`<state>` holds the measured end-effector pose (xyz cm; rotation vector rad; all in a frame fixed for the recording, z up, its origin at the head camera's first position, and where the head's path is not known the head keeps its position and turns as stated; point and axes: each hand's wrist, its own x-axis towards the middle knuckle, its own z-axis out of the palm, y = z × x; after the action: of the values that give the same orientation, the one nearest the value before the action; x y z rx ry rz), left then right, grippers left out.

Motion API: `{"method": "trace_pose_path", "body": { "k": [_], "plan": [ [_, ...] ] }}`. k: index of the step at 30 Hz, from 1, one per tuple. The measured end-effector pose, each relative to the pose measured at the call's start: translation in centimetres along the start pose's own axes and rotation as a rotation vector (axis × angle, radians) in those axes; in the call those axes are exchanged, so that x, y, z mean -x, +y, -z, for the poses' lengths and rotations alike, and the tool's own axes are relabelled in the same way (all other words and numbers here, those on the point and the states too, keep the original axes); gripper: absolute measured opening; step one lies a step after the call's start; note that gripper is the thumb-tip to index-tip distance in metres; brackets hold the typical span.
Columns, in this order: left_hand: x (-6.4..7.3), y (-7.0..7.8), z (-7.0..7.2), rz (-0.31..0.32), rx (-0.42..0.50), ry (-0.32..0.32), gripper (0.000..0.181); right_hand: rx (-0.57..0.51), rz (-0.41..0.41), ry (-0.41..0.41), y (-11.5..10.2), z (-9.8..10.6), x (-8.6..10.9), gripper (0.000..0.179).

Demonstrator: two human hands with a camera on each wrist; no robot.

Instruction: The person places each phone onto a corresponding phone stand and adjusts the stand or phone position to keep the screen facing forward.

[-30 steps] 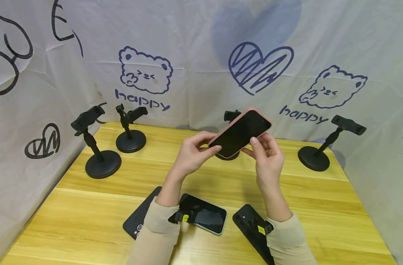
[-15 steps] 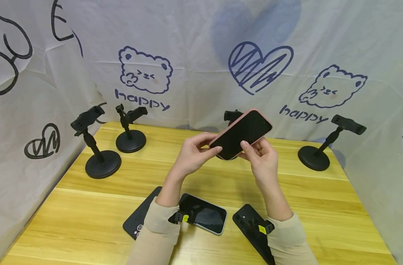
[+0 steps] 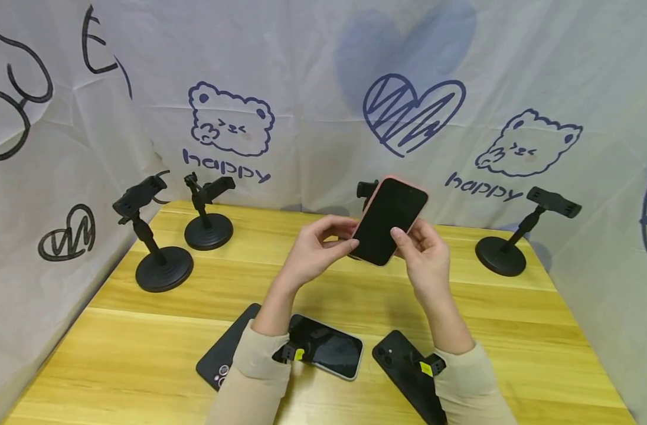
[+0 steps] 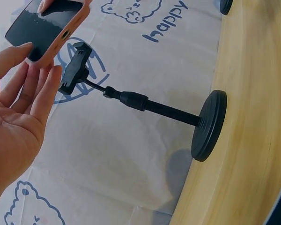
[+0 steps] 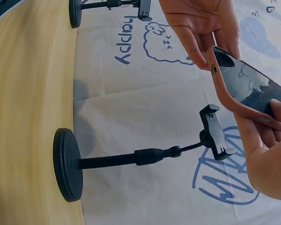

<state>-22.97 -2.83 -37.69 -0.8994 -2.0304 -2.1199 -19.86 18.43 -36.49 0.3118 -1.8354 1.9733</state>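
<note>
Both hands hold up a smartphone in a pink case [image 3: 389, 218], its dark screen facing me, above the far half of the table. At its lower left corner my left hand [image 3: 315, 251] pinches it, thumb at the screen edge. My right hand [image 3: 428, 260] grips the right side, thumb on the glass and fingers curled behind. The case's bottom edge with its charging port [image 5: 214, 69] shows in the right wrist view. Behind the phone is a black phone stand [image 4: 173, 111], mostly covered in the head view; its clamp [image 4: 75, 69] appears without a phone in the left wrist view.
Two more black stands [image 3: 164, 268] [image 3: 209, 231] are at the back left, another stand [image 3: 500, 256] at the back right. Under the forearms lie a dark phone [image 3: 222, 351], a screen-up phone [image 3: 331, 349] and a black phone [image 3: 405, 369]. White printed cloth [image 3: 323, 147] walls the table.
The pink-cased phone has turned from a slanting pose to a more upright one. My right hand first shifted left along it. The head view has tipped slightly.
</note>
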Motion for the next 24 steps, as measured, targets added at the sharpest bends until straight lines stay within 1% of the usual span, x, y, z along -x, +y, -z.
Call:
{"method": "trace_pose_path", "body": {
  "k": [5, 8, 11, 15, 16, 18, 21, 24],
  "plan": [
    [-0.3, 0.0, -0.1, -0.004, -0.018, 0.021, 0.033, -0.008, 0.019, 0.012, -0.2, 0.1, -0.6, 0.016],
    [-0.8, 0.0, -0.2, -0.013, -0.035, 0.063, 0.031, -0.031, 0.020, 0.023, -0.4, 0.1, -1.2, 0.016],
    [-1.5, 0.0, -0.5, -0.045, -0.016, 0.141, 0.029, -0.037, 0.028, 0.037, -0.5, 0.1, -1.8, 0.014],
    [-2.5, 0.1, -0.6, -0.081, 0.075, 0.292, 0.030, -0.045, 0.041, 0.049, -0.8, 0.2, -2.7, 0.013],
    [-2.7, 0.1, -0.6, -0.082, 0.092, 0.329, 0.030, -0.054, 0.046, 0.049, -0.8, 0.2, -3.0, 0.013],
    [-3.3, 0.1, -0.6, -0.079, 0.121, 0.381, 0.031, -0.065, 0.051, 0.056, -1.0, 0.2, -3.5, 0.012],
    [-4.0, 0.0, -0.5, -0.066, 0.132, 0.413, 0.030, -0.071, 0.065, 0.066, -1.1, 0.3, -4.4, 0.009],
    [-4.7, -0.1, -0.5, -0.051, 0.115, 0.418, 0.029, -0.055, 0.073, 0.077, -1.1, 0.4, -5.2, 0.006]
  ]
}}
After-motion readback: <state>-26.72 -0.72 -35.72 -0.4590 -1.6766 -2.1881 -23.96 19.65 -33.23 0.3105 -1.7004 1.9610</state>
